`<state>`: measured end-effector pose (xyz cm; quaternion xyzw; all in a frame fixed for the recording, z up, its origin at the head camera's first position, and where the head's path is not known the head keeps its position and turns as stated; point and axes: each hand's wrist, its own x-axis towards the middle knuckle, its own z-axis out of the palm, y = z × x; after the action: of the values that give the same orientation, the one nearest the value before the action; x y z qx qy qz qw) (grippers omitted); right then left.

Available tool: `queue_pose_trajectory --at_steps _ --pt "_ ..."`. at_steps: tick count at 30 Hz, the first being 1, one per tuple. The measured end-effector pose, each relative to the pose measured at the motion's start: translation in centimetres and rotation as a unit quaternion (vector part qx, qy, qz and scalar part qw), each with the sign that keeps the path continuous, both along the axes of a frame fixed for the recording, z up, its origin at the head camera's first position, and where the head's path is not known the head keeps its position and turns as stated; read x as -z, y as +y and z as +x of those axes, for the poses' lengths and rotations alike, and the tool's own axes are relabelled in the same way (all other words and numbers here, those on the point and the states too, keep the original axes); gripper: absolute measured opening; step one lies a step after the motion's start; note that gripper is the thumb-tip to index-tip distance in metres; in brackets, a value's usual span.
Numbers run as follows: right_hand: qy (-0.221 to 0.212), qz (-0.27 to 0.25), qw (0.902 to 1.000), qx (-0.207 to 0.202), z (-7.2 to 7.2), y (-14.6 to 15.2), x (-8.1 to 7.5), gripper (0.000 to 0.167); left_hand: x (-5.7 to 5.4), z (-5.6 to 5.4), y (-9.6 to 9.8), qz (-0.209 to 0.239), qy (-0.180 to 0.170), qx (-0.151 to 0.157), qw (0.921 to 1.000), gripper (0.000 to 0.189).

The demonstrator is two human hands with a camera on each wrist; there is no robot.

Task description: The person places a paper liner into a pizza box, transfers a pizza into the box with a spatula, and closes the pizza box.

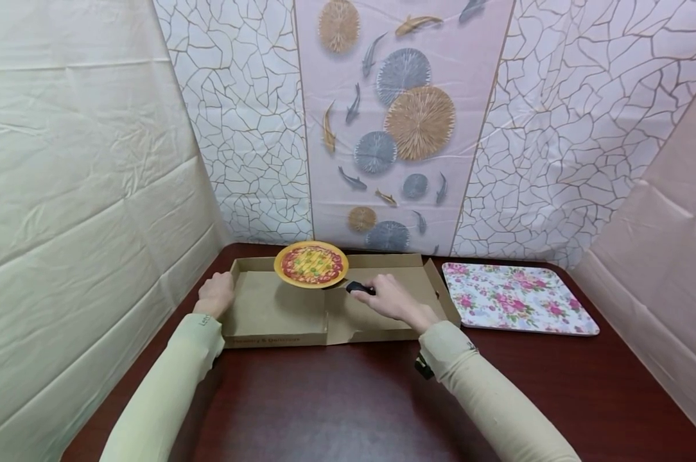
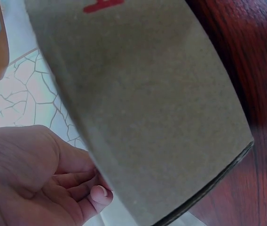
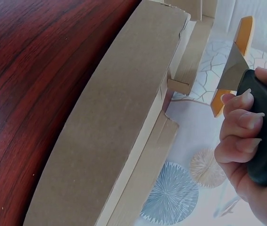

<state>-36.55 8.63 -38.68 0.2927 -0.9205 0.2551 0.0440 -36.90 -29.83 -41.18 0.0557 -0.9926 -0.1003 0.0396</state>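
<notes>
My right hand (image 1: pixel 390 297) grips the black handle (image 3: pixel 265 132) of a pizza server. On the server's metal blade (image 3: pixel 233 68) rests a small round pizza (image 1: pixel 311 264) with red, yellow and green topping and an orange rim. Blade and pizza are raised over the left half of an opened cardboard pizza box (image 1: pixel 261 314). At the box's left end, my left hand (image 1: pixel 216 295) holds the side wall. The left wrist view shows its thumb and curled fingers (image 2: pixel 100 193) at the cardboard edge, with part of the pizza's rim at the upper left.
To the right of the box lies a white tray (image 1: pixel 521 298) with pink flowers. Everything stands on a dark red wooden table (image 1: pixel 325 398). Patterned cloth (image 1: pixel 377 192) hangs close behind the table, and pale cloth walls (image 1: pixel 82 192) close off both sides.
</notes>
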Motion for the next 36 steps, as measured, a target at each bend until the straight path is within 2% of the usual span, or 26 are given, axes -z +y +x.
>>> queue_pose_trajectory --at_steps 7,15,22,36 --pt "-0.003 -0.001 1.0 -0.001 0.0 -0.5 0.1 0.035 -0.1 0.1 -0.2 0.002 0.004 0.008 1.0 0.022" --pt "-0.015 0.003 0.9998 -0.009 0.2 -1.6 0.1 0.035 0.1 -0.1 -0.4 0.004 0.001 0.002 1.0 0.023" --pt "-0.002 0.007 0.9999 -0.009 0.2 -2.4 0.2 0.033 0.0 -0.1 -0.5 0.01 -0.002 0.004 0.9999 0.02" --pt "-0.024 0.018 0.9993 -0.021 0.4 -4.4 0.6 0.036 -0.3 -0.3 -0.4 0.014 -0.025 -0.011 0.9995 0.021"
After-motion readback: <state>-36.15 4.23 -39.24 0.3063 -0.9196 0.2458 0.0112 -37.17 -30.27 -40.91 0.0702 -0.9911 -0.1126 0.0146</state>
